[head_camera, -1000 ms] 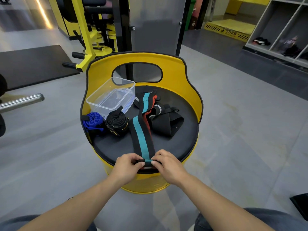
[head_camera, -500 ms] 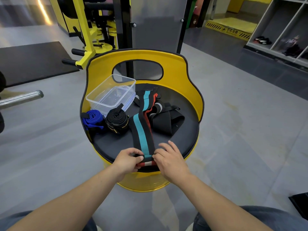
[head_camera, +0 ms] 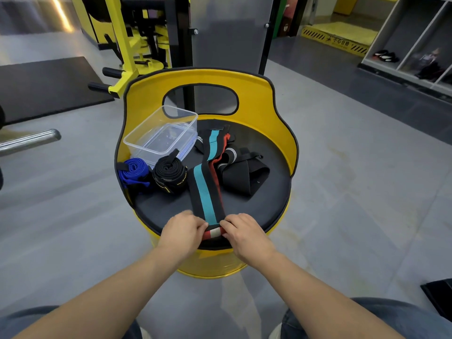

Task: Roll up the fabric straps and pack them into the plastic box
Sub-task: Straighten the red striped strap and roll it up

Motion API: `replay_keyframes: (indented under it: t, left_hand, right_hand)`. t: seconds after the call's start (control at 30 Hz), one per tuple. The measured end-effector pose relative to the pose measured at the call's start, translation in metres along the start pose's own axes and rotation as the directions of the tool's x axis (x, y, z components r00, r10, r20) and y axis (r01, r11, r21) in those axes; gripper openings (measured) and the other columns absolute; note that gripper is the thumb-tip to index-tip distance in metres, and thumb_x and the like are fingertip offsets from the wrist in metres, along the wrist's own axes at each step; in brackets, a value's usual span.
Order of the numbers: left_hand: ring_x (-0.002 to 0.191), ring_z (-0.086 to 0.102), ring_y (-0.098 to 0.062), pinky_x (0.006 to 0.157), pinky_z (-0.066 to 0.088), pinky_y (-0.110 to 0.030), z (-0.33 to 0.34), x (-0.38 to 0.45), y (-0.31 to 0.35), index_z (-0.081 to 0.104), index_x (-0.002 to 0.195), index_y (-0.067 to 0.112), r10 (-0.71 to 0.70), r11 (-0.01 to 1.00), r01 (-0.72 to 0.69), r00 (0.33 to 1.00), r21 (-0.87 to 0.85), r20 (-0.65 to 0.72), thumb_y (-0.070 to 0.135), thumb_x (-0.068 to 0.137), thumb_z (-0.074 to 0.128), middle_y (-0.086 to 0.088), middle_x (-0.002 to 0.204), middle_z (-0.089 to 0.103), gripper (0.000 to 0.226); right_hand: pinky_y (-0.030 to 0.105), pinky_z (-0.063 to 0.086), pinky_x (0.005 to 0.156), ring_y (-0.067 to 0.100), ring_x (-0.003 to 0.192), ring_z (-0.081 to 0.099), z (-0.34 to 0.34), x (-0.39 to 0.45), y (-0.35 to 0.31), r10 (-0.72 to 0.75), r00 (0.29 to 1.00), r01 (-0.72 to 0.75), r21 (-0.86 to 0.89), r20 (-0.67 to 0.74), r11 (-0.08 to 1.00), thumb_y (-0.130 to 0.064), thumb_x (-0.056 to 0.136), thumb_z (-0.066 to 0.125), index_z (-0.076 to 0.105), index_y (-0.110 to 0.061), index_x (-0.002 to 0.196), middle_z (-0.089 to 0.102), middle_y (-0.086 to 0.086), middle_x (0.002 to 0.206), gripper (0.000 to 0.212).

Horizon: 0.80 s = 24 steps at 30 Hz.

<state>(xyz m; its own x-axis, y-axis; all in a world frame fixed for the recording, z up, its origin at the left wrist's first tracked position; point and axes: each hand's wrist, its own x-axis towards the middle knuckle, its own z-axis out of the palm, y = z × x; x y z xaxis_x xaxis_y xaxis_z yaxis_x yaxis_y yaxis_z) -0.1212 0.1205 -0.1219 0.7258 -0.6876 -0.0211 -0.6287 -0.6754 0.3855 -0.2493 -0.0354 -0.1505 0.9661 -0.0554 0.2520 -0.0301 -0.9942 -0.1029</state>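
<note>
A long black strap with a teal stripe [head_camera: 205,192] lies along the black seat of a yellow drum stool [head_camera: 281,133]. Its near end is turned over into a small roll showing red and white. My left hand [head_camera: 182,231] and my right hand [head_camera: 242,231] pinch that roll from either side at the seat's front edge. An empty clear plastic box [head_camera: 161,135] stands at the seat's back left. A rolled blue strap [head_camera: 133,171] and a rolled black strap [head_camera: 170,173] stand in front of the box. Loose black and red straps [head_camera: 242,172] lie to the right.
The stool's yellow backrest with a cut-out handle rises behind the seat. Yellow gym equipment [head_camera: 127,52] and a black mat [head_camera: 44,84] are at the back left. A metal bar [head_camera: 29,140] sticks in from the left. Shelving [head_camera: 415,42] stands at the back right.
The strap's near end has been turned over into a thicker roll, with its red and white side showing. My right fingers, spread half a second ago, are curled on the roll again.
</note>
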Motion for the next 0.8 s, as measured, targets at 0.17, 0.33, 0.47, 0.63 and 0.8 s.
replay_keyframes:
  t: [0.17,0.33,0.47,0.63,0.8]
  left_hand:
    - [0.098,0.059,-0.017,0.085,0.052,-0.032,0.006,-0.007,-0.003,0.069,0.123,0.025,0.292,0.956,-0.292,0.956,0.011,-0.017,0.036,0.098,0.061,0.004,0.11,0.064,0.028]
    - [0.101,0.062,-0.023,0.084,0.057,-0.038,0.012,-0.016,-0.009,0.067,0.128,0.019,0.275,0.959,-0.272,0.961,0.083,-0.023,0.022,0.096,0.067,-0.001,0.114,0.07,0.032]
    - [0.111,0.056,-0.02,0.099,0.047,-0.033,0.018,-0.013,-0.007,0.062,0.137,0.016,0.21,0.977,-0.211,0.977,-0.029,-0.047,0.02,0.103,0.055,0.0,0.125,0.065,0.035]
    - [0.112,0.047,-0.02,0.1,0.038,-0.026,0.025,-0.01,-0.003,0.067,0.131,0.01,0.051,0.979,-0.07,0.993,-0.192,-0.106,0.015,0.102,0.056,-0.002,0.123,0.052,0.032]
    - [0.103,0.056,-0.016,0.095,0.045,-0.028,0.014,0.012,0.003,0.069,0.127,0.017,-0.16,0.942,0.134,0.985,-0.309,-0.061,0.022,0.097,0.066,0.003,0.107,0.058,0.031]
  right_hand:
    - [0.04,0.05,0.087,0.024,0.089,0.055,-0.004,0.006,0.0,0.036,0.997,-0.037,0.015,0.063,0.999,-0.026,0.103,0.051,0.064,-0.012,0.119,0.062,0.003,0.104,0.026]
    - [0.038,0.049,0.088,0.022,0.092,0.053,-0.008,0.007,-0.004,0.093,0.991,-0.1,0.077,0.098,0.992,-0.028,0.105,0.048,0.064,-0.012,0.12,0.054,0.002,0.113,0.027]
    - [0.036,0.047,0.098,0.022,0.106,0.055,-0.014,0.01,-0.007,0.213,0.968,-0.234,0.171,0.136,0.957,-0.032,0.106,0.047,0.057,-0.018,0.135,0.056,0.001,0.123,0.034]
    - [0.035,0.049,0.092,0.018,0.103,0.057,-0.018,0.019,-0.008,0.365,0.92,-0.391,0.279,0.143,0.877,-0.034,0.103,0.055,0.057,-0.023,0.123,0.065,-0.003,0.113,0.023]
    - [0.035,0.048,0.095,0.018,0.109,0.054,-0.009,0.032,-0.006,0.459,0.88,-0.474,0.317,0.124,0.822,-0.033,0.102,0.055,0.065,-0.017,0.125,0.058,-0.002,0.117,0.029]
